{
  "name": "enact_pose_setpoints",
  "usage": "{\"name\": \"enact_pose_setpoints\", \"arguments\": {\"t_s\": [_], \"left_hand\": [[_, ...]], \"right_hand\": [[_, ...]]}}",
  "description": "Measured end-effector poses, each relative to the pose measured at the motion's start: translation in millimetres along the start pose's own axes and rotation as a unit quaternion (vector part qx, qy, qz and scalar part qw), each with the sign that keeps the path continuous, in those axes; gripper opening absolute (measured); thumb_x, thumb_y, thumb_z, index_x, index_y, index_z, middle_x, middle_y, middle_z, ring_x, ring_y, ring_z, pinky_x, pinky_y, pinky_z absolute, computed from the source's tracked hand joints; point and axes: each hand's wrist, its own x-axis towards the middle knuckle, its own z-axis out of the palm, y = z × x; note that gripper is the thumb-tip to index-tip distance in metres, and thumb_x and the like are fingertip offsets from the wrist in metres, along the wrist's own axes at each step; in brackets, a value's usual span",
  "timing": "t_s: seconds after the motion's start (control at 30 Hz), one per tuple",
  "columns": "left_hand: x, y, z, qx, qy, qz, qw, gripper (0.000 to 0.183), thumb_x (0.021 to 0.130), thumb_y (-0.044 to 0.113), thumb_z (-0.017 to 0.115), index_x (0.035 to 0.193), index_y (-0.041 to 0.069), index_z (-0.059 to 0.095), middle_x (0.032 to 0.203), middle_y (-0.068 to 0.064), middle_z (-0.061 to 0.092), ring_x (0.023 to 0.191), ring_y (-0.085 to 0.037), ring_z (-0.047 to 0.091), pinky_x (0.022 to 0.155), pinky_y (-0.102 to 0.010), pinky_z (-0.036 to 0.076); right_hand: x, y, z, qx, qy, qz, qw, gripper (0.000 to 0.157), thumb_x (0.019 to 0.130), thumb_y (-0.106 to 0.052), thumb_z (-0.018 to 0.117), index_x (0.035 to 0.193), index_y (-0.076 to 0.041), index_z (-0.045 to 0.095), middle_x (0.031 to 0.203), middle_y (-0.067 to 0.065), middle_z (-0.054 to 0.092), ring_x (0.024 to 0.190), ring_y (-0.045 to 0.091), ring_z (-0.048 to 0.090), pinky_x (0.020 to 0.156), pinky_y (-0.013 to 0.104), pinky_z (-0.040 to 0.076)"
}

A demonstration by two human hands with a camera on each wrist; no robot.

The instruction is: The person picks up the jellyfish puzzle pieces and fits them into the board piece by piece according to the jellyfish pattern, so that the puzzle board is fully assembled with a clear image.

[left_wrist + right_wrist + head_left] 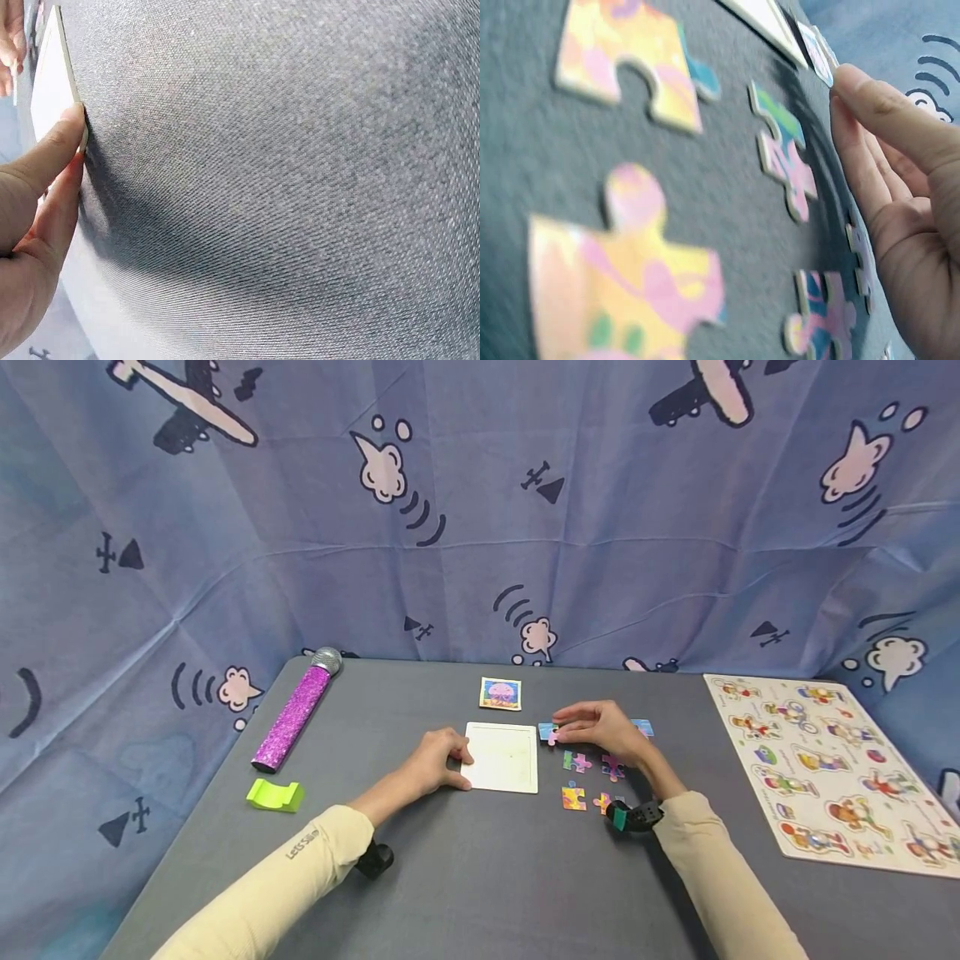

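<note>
A shallow white square puzzle tray point(501, 758) lies on the grey table. My left hand point(438, 762) grips its left edge; in the left wrist view, thumb and finger point(64, 139) meet at the tray's point(56, 82) corner. To the tray's right, my right hand point(603, 728) pinches a blue and pink puzzle piece point(549, 733). Below that hand lie loose puzzle pieces: a green and pink one point(577, 762), a purple one point(612, 767), a yellow one point(573, 797) and a yellow-pink one point(630, 285). Another blue piece point(642, 727) shows partly behind the hand.
Behind the tray lies a small jellyfish picture card point(500, 693). A glittery purple microphone point(300, 710) and a lime-green holder point(275, 796) are on the left. A large board with sports figures point(832, 768) covers the right side. A patterned curtain point(480, 527) hangs behind the table.
</note>
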Motion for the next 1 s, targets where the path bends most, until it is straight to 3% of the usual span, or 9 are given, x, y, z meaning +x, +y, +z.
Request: {"name": "enact_pose_setpoints", "arguments": {"t_s": [0.37, 0.57, 1.0], "left_hand": [[0.8, -2.0, -0.4, -0.006, 0.004, -0.007, 0.9999, 0.03, 0.061, 0.008, 0.089, 0.085, -0.001, 0.072, 0.104, -0.017, 0.066, 0.092, -0.027, 0.063, 0.089, -0.039, 0.049], [1.6, -1.9, 0.4, -0.008, 0.011, -0.01, 0.9999, 0.03, 0.059, 0.007, 0.09, 0.083, -0.001, 0.072, 0.098, -0.014, 0.067, 0.097, -0.029, 0.063, 0.09, -0.039, 0.049], [2.0, 0.8, 0.3, -0.021, 0.007, -0.027, 0.9994, 0.028, 0.059, 0.004, 0.089, 0.077, -0.001, 0.069, 0.103, -0.018, 0.066, 0.099, -0.03, 0.062, 0.09, -0.039, 0.049]], "right_hand": [[4.0, -1.9, 20.7, 0.088, -0.014, -0.002, 0.996, 0.043, 0.082, 0.007, 0.07, 0.121, 0.015, 0.055, 0.119, 0.025, 0.062, 0.091, 0.013, 0.068, 0.08, 0.031, 0.055], [5.2, -5.5, 31.5, 0.091, -0.006, -0.01, 0.996, 0.043, 0.081, 0.008, 0.07, 0.12, 0.016, 0.056, 0.12, 0.029, 0.06, 0.089, 0.011, 0.068, 0.078, 0.028, 0.055], [10.1, -10.0, 52.6, 0.107, 0.016, -0.004, 0.994, 0.04, 0.08, 0.013, 0.068, 0.117, 0.018, 0.056, 0.116, 0.031, 0.061, 0.084, 0.01, 0.068, 0.074, 0.026, 0.056]]}}
